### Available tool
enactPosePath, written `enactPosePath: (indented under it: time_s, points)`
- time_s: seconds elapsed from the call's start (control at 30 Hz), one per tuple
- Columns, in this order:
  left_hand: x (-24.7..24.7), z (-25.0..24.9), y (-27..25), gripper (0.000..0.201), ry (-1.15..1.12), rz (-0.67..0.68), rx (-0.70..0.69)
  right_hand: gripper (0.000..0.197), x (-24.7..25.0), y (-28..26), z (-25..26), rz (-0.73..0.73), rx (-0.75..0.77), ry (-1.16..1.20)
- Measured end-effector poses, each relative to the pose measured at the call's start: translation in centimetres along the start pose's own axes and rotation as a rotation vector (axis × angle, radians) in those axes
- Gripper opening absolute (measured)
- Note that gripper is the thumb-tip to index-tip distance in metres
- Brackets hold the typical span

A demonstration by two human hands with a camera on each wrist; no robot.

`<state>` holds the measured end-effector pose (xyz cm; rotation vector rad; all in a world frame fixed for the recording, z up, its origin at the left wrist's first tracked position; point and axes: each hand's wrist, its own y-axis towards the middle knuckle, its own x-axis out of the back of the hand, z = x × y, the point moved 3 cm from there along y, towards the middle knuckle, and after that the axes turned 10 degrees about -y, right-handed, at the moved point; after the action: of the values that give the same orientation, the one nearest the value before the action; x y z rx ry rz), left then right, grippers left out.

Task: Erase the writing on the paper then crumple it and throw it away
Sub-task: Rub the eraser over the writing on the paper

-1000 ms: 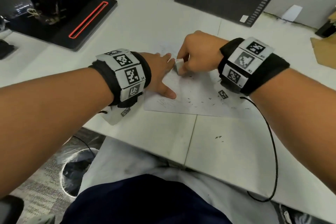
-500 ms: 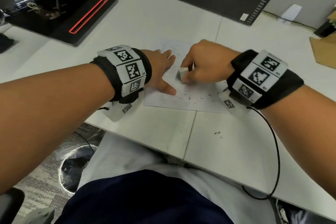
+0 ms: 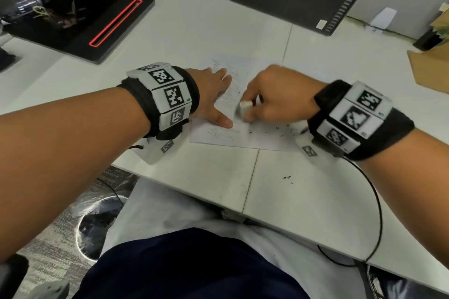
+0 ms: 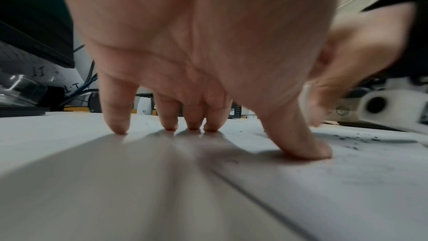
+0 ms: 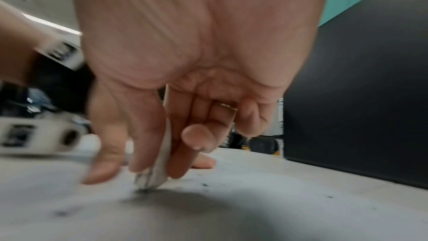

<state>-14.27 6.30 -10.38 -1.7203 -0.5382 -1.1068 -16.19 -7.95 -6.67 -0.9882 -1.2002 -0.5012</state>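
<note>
White desk (image 3: 199, 177); paper (image 3: 243, 139) under both hands. My left hand (image 3: 213, 94) presses flat, fingers straight; right hand (image 3: 274, 99) pinches eraser (image 3: 244, 108). Scribbles remain beside left thumb; crumpling, binning not yet done.

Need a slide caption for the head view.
Left hand pins paper while right hand rubs eraser across it.

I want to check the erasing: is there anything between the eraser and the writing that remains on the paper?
Nothing visible. The right hand presses the eraser directly onto the paper; the left hand lies flat beside it.
</note>
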Motion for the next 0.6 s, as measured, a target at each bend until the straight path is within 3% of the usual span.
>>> enactPosePath:
  time_s: [0.1, 0.33, 0.5, 0.6]
  points:
    - [0.0, -0.1, -0.1, 0.11, 0.0, 0.004, 0.017, 0.026, 0.1, 0.7, -0.4, -0.03, -0.037, -0.024]
    - [0.1, 0.0, -0.1, 0.112, -0.001, -0.002, 0.013, 0.021, -1.5, -3.1, 1.5, 0.107, 0.121, -0.049]
    - [-0.1, 0.0, -0.1, 0.111, -0.003, 0.002, 0.013, 0.024, 0.3, 0.4, -0.7, -0.032, -0.02, 0.017]
    - [-0.1, -0.1, -0.1, 0.111, -0.003, 0.007, 0.022, 0.024, 0.1, 0.8, -0.8, -0.024, -0.044, 0.007]
